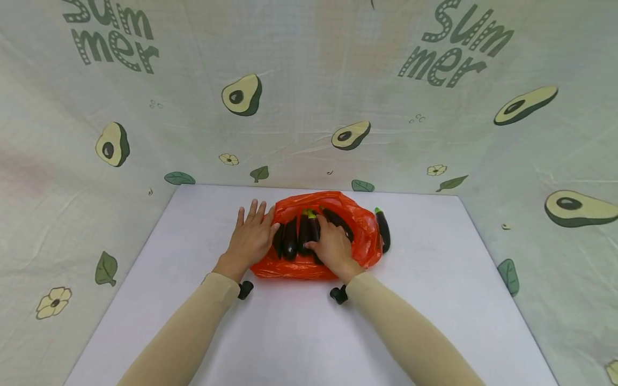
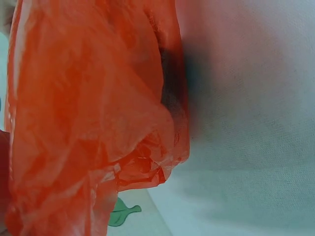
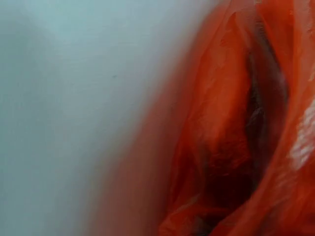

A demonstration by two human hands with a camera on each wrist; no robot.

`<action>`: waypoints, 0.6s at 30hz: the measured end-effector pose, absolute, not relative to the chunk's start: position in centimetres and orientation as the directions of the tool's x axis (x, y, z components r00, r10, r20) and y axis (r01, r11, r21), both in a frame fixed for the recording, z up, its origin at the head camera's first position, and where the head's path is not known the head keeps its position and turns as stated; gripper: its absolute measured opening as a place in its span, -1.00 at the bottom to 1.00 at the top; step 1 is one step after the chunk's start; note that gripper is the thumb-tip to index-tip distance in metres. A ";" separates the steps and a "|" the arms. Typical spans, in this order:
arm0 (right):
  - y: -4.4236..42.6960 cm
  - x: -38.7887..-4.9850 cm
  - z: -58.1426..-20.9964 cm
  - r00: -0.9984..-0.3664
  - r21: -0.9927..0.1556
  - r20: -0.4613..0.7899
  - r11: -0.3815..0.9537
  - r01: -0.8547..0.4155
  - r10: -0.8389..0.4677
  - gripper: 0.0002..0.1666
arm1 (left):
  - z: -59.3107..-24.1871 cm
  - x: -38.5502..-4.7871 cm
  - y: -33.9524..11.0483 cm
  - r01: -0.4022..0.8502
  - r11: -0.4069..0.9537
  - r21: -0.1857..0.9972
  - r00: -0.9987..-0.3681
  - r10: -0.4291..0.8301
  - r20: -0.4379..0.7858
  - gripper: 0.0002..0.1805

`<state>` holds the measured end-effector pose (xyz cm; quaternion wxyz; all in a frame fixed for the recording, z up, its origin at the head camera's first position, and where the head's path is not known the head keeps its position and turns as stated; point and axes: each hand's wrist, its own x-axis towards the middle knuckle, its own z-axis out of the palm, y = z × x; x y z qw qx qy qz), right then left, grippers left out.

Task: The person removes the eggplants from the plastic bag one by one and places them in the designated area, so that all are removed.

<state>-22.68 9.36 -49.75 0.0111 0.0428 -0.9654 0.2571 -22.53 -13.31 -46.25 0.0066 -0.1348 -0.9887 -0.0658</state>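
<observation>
Clearly, we're resting our left hand (image 1: pixel 252 236), fingers straight, on the red bag (image 1: pixel 299 272) at nine o'clock, our right hand (image 1: pixel 334 244) pinching an eggplant (image 1: pixel 315 230) inside; only the head view is showing the loose eggplant (image 1: pixel 383 231), three o'clock.

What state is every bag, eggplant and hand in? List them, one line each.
Crinkled red plastic bag: mouth open, contents showing.
Long, glossy dark eggplants in the bag: lying down, uncovered from above.
Long dark eggplant with a green tip, outside the bag: lying on its side, unheld.
Bare left hand: fingers straight, at the bag's left edge.
Bare right hand: gripping one bagged eggplant.
</observation>
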 end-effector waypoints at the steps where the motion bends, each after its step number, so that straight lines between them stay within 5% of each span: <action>1: 9.3 -22.7 -49.7 -0.996 -0.492 0.036 0.867 -0.083 -0.076 0.02 | -46.2 -22.5 -13.3 0.268 0.955 0.131 -0.964 0.266 0.030 -0.28; 18: 12.0 -22.0 -48.7 -0.993 -0.801 -0.041 0.598 -0.033 -0.109 -0.09 | -46.4 -22.6 -13.4 0.279 0.946 0.163 -0.960 0.277 0.039 -0.30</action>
